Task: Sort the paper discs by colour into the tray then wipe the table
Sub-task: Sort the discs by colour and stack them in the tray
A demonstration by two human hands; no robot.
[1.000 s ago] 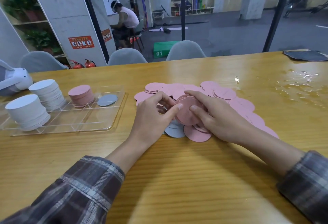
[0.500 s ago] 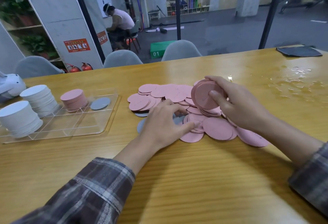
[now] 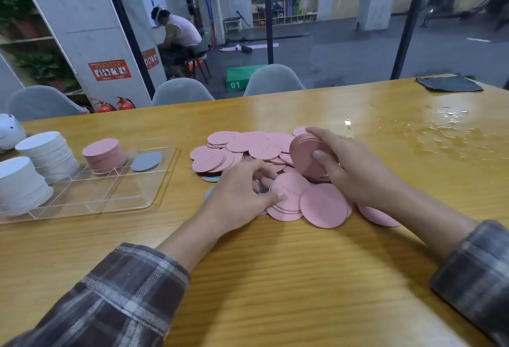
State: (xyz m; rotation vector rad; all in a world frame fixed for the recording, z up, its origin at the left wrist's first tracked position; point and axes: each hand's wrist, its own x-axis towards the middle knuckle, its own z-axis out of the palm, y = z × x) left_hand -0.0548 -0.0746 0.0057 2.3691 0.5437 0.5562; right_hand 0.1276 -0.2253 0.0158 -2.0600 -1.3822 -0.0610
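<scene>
pink stack (image 3: pixel 305 151) shifted right | right hand (image 3: pixel 355 170) fingers (image 3: pixel 327 162) curled round it | left hand (image 3: pixel 237 195) spread on loose disc (image 3: pixel 292 188) | light, slippery: pinch edges

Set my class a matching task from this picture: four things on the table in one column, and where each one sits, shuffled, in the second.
Things:
1 white discs
2 dark cloth
3 tilted pink stack
4 lone grey disc

Places:
a gripped by the right hand
b flat in the tray, beside an upright pink stack
c far right edge of the table
d two stacks at the tray's left end

Pairs: 1-d, 2-c, 3-a, 4-b
</scene>
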